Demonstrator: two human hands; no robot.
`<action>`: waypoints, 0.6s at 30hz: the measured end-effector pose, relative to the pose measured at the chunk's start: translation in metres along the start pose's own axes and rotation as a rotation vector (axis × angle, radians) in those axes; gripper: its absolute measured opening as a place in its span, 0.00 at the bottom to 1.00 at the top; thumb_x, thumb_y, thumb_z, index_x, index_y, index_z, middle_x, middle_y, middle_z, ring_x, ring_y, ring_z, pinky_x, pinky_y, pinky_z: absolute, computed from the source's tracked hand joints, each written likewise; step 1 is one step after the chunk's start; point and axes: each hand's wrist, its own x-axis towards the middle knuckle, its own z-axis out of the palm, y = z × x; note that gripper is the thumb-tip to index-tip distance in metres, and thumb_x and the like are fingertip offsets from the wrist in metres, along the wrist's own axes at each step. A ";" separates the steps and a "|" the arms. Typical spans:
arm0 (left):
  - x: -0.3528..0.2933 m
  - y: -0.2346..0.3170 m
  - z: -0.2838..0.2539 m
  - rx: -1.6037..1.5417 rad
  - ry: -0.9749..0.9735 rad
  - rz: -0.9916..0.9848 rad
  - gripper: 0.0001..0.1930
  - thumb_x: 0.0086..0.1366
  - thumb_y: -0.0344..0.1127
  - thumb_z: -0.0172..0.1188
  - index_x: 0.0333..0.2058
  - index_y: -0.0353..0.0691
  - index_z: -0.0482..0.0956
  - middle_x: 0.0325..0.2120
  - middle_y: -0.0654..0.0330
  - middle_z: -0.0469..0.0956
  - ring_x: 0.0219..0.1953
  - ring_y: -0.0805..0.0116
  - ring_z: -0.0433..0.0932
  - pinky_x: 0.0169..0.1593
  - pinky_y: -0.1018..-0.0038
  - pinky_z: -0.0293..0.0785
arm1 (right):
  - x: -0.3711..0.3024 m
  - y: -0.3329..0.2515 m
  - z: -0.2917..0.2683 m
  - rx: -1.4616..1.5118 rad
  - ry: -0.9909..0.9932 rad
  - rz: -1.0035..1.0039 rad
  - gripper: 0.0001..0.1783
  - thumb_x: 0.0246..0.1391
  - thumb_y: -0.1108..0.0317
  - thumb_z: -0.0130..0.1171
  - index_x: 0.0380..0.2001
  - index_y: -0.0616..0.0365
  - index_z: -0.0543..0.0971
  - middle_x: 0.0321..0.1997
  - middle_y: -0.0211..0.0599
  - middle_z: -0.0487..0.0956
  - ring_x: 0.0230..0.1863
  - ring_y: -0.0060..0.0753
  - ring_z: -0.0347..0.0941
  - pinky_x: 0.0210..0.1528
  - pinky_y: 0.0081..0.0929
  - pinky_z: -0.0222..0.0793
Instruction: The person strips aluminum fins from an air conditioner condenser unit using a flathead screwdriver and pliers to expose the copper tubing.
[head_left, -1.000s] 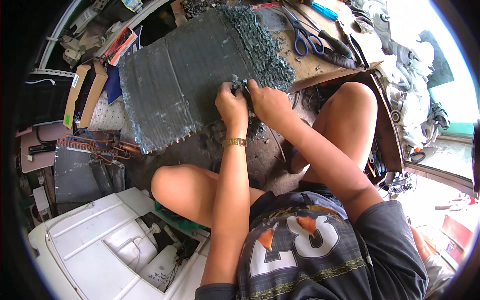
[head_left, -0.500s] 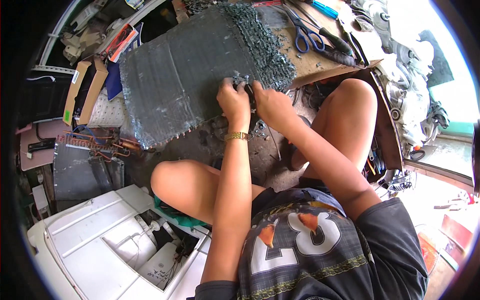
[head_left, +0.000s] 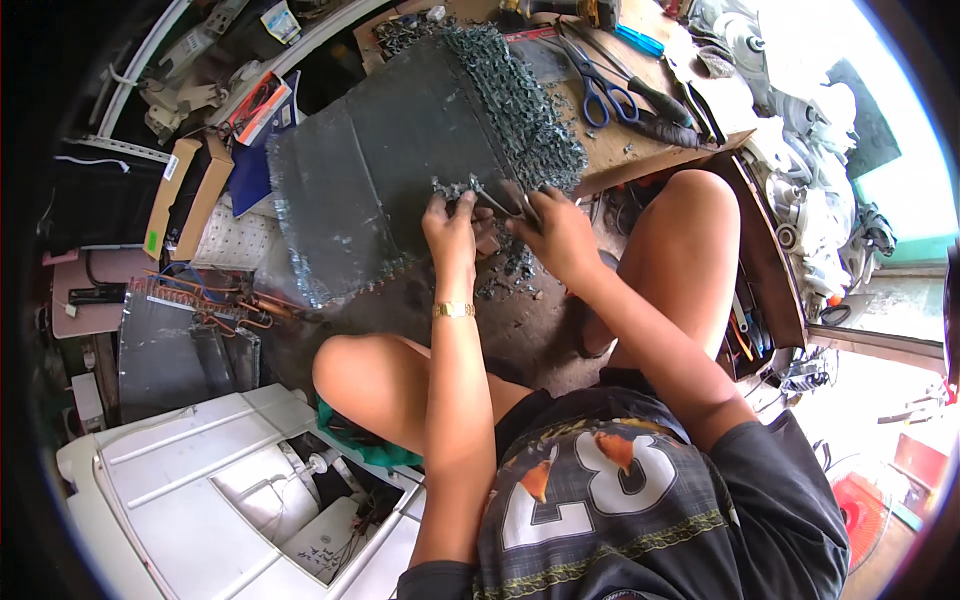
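Observation:
A large dark finned coil panel (head_left: 350, 170) lies slanted before me, with a flat face and a ragged near edge. Along its right side runs a band of torn, crumpled fins (head_left: 525, 110). My left hand (head_left: 452, 228) is closed at the near edge, its fingertips pinching a bent strip of fins. Just right of it, my right hand (head_left: 562, 235) is closed round a slim hand tool (head_left: 495, 201) with a metallic shaft. Blur and the fingers hide the tool's exact kind. Shredded fin scraps (head_left: 520, 262) hang and lie below the hands.
On the wooden bench (head_left: 640, 160), blue-handled scissors (head_left: 607, 100) lie beside a dark-handled tool (head_left: 655, 98). An open cardboard box (head_left: 200, 200) and copper-tubed coil (head_left: 200, 300) stand left. A white appliance casing (head_left: 190, 480) fills the lower left; a red fan (head_left: 860, 510) stands lower right.
My right hand has drawn slightly away to the right from my left hand. The left fingers now show a bent fin strip. The whole view has shifted a little.

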 end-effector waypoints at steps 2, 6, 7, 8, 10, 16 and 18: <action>-0.006 0.002 -0.007 -0.029 -0.030 0.014 0.05 0.74 0.30 0.60 0.44 0.37 0.76 0.32 0.58 0.82 0.28 0.69 0.85 0.31 0.72 0.86 | -0.008 -0.003 0.004 -0.004 0.133 -0.058 0.19 0.54 0.57 0.73 0.37 0.61 0.79 0.38 0.49 0.80 0.40 0.63 0.78 0.40 0.51 0.73; -0.018 0.004 -0.013 -0.284 -0.077 0.017 0.04 0.74 0.32 0.63 0.41 0.39 0.77 0.34 0.62 0.81 0.35 0.68 0.84 0.40 0.68 0.87 | -0.010 -0.008 0.006 -0.083 0.133 -0.019 0.18 0.55 0.56 0.72 0.35 0.59 0.81 0.40 0.44 0.79 0.41 0.60 0.79 0.41 0.50 0.73; -0.019 0.004 -0.013 -0.331 -0.081 0.056 0.05 0.74 0.33 0.63 0.40 0.40 0.77 0.34 0.61 0.82 0.36 0.68 0.85 0.40 0.69 0.87 | -0.010 -0.009 0.006 -0.106 0.096 0.038 0.18 0.55 0.56 0.72 0.35 0.59 0.81 0.40 0.44 0.79 0.41 0.60 0.79 0.41 0.50 0.73; -0.019 0.005 -0.012 -0.324 -0.071 0.012 0.05 0.74 0.33 0.63 0.40 0.40 0.77 0.34 0.61 0.82 0.36 0.68 0.85 0.40 0.69 0.87 | -0.010 -0.011 0.006 -0.126 0.084 0.033 0.17 0.55 0.56 0.72 0.36 0.58 0.82 0.40 0.45 0.80 0.41 0.59 0.80 0.40 0.51 0.74; -0.021 0.005 -0.009 -0.324 -0.036 0.059 0.06 0.74 0.33 0.63 0.41 0.40 0.76 0.35 0.60 0.82 0.37 0.66 0.85 0.37 0.70 0.85 | -0.012 -0.014 0.004 -0.148 0.071 0.025 0.16 0.55 0.57 0.72 0.36 0.57 0.83 0.39 0.45 0.82 0.41 0.57 0.81 0.40 0.53 0.75; -0.028 0.003 -0.008 -0.350 0.000 0.122 0.07 0.74 0.33 0.62 0.43 0.38 0.75 0.39 0.55 0.84 0.40 0.61 0.86 0.41 0.66 0.82 | -0.013 -0.016 0.003 0.044 -0.058 0.238 0.16 0.58 0.56 0.72 0.35 0.60 0.85 0.26 0.52 0.83 0.35 0.61 0.81 0.39 0.50 0.75; -0.029 0.003 -0.009 -0.414 0.005 0.084 0.07 0.74 0.33 0.63 0.43 0.36 0.76 0.40 0.54 0.83 0.41 0.61 0.85 0.43 0.65 0.83 | -0.010 -0.012 0.005 0.230 -0.063 0.197 0.15 0.59 0.57 0.72 0.35 0.60 0.86 0.26 0.54 0.83 0.30 0.61 0.79 0.38 0.48 0.74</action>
